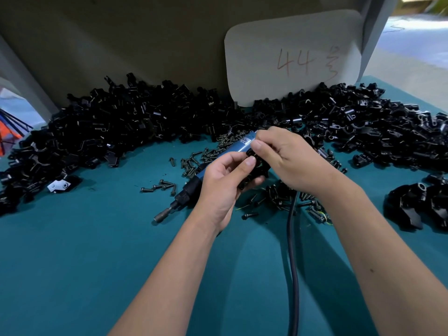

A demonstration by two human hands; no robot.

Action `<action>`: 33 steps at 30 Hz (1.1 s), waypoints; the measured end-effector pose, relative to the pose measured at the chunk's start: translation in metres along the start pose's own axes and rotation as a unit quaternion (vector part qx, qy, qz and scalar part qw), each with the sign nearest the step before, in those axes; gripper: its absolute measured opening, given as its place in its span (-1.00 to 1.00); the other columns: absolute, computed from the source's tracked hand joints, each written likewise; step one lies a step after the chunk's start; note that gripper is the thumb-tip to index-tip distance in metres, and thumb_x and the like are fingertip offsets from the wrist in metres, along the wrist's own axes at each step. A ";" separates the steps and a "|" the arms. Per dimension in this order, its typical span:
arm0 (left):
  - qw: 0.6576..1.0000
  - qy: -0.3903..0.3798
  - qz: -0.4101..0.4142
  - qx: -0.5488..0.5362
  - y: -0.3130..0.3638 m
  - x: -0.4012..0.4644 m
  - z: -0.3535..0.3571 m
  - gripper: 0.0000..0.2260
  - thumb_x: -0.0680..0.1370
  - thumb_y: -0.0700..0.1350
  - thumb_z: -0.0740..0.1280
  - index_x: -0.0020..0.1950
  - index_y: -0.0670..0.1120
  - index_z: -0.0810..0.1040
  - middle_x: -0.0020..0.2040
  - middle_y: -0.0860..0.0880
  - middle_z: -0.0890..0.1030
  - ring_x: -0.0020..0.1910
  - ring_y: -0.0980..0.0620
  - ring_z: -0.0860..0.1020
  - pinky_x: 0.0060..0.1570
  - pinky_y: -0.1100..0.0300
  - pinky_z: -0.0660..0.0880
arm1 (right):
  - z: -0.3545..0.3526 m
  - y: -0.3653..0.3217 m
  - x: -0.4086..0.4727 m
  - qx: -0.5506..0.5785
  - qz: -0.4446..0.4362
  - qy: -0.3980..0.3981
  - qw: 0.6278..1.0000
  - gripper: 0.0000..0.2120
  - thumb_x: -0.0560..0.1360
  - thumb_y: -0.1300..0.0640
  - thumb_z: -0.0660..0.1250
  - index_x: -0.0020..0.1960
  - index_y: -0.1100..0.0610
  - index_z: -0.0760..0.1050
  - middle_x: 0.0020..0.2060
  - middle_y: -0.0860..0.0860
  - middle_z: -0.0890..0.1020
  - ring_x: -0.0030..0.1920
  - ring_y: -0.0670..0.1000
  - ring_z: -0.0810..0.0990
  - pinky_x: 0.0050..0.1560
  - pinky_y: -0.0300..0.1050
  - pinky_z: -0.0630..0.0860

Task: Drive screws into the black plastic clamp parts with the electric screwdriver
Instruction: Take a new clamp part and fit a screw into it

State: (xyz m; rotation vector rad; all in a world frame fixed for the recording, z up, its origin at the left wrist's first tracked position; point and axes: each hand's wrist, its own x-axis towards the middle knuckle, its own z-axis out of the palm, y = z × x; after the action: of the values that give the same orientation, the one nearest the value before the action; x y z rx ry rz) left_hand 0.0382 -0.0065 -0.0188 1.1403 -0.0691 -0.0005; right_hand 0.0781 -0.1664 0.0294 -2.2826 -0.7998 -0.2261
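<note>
My left hand [225, 183] holds a black plastic clamp part [257, 170] with fingers curled under it and thumb on top. My right hand [288, 157] pinches the top of the same part, perhaps with a screw; its fingertips hide that spot. The blue electric screwdriver [232, 148] lies on the teal table behind my hands, its black nose and metal bit [163, 215] pointing lower left. Loose dark screws [191, 163] lie scattered around it.
A large heap of black clamp parts [126, 122] curves along the back, from left to right. A few bigger black parts [417, 204] sit at right. The screwdriver's black cord [292, 251] runs toward me between my arms. A white card marked 44 [293, 57] leans on the back wall.
</note>
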 end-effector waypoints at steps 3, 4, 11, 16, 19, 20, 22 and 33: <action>1.000 0.012 0.007 0.025 0.005 0.001 -0.001 -0.85 0.59 -0.21 0.43 0.12 -0.24 0.63 -0.03 -0.13 0.56 -0.13 0.07 0.59 -0.10 0.20 0.62 | 0.000 -0.002 0.002 0.002 -0.001 0.014 1.000 -0.58 0.73 0.02 0.16 -0.19 0.28 0.40 -0.27 0.17 0.45 -0.21 0.00 0.36 -0.19 -0.24 0.28; 0.999 0.012 0.009 0.033 0.007 0.002 -0.001 -0.85 0.60 -0.21 0.42 0.13 -0.25 0.63 -0.01 -0.15 0.56 -0.12 0.03 0.59 -0.12 0.21 0.62 | -0.001 -0.002 0.002 0.003 -0.002 0.019 1.000 -0.58 0.73 0.02 0.16 -0.21 0.27 0.39 -0.28 0.17 0.45 -0.22 0.00 0.36 -0.20 -0.24 0.28; 0.996 0.013 -0.006 0.084 0.015 0.004 -0.007 -0.81 0.61 -0.19 0.41 0.14 -0.29 0.63 0.00 -0.21 0.63 -0.31 -0.03 0.64 -0.27 0.26 0.59 | 0.000 -0.002 0.002 0.016 -0.007 0.001 1.000 -0.75 0.71 0.08 0.24 -0.12 0.15 0.43 -0.20 0.09 0.45 -0.16 -0.04 0.36 -0.13 -0.21 0.32; 0.995 0.018 -0.023 0.098 0.017 0.004 -0.008 -0.86 0.61 -0.17 0.43 0.06 -0.25 0.68 -0.06 -0.17 0.70 -0.30 -0.04 0.66 -0.28 0.26 0.60 | -0.003 0.000 0.001 0.088 0.019 -0.022 0.996 -0.94 0.69 0.18 0.28 0.03 0.09 0.48 -0.08 0.03 0.57 -0.03 0.05 0.52 0.05 0.01 0.51; 0.994 0.018 -0.019 0.103 0.018 0.004 -0.007 -0.86 0.61 -0.18 0.42 0.09 -0.25 0.67 -0.05 -0.17 0.69 -0.28 -0.05 0.66 -0.26 0.25 0.60 | -0.002 0.002 0.002 0.077 0.026 -0.009 0.997 -0.86 0.69 0.09 0.28 -0.04 0.09 0.48 -0.14 0.02 0.57 -0.10 0.01 0.51 -0.04 -0.08 0.48; 0.994 0.019 -0.016 0.108 0.019 0.004 -0.007 -0.85 0.61 -0.20 0.42 0.10 -0.26 0.67 -0.05 -0.18 0.68 -0.28 -0.05 0.65 -0.25 0.24 0.60 | -0.001 0.001 0.002 0.058 0.025 -0.009 0.998 -0.79 0.70 0.05 0.26 -0.09 0.10 0.46 -0.18 0.03 0.54 -0.15 -0.03 0.47 -0.11 -0.11 0.42; 0.992 0.015 -0.010 0.122 0.018 0.004 -0.006 -0.86 0.61 -0.22 0.42 0.10 -0.29 0.65 -0.10 -0.13 0.67 -0.26 -0.05 0.65 -0.24 0.22 0.60 | 0.003 -0.002 0.003 0.018 0.022 -0.005 1.000 -0.64 0.72 0.01 0.18 -0.18 0.17 0.39 -0.26 0.09 0.45 -0.25 -0.07 0.36 -0.20 -0.12 0.30; 0.998 0.042 -0.001 0.038 0.024 0.003 -0.004 -0.83 0.64 -0.19 0.38 -0.09 -0.12 0.74 -0.07 -0.14 0.73 -0.25 0.00 0.67 -0.21 0.27 0.61 | 0.004 -0.009 -0.001 0.068 0.061 0.087 0.992 -0.42 0.74 -0.19 0.03 -0.13 0.28 0.45 -0.27 0.18 0.50 -0.31 -0.05 0.37 -0.26 -0.17 0.31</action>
State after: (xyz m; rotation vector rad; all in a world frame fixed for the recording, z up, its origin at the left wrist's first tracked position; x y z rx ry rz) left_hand 0.0403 0.0072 0.0014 1.2157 0.0072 0.0483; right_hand 0.0714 -0.1593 0.0315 -2.1416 -0.5671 -0.3001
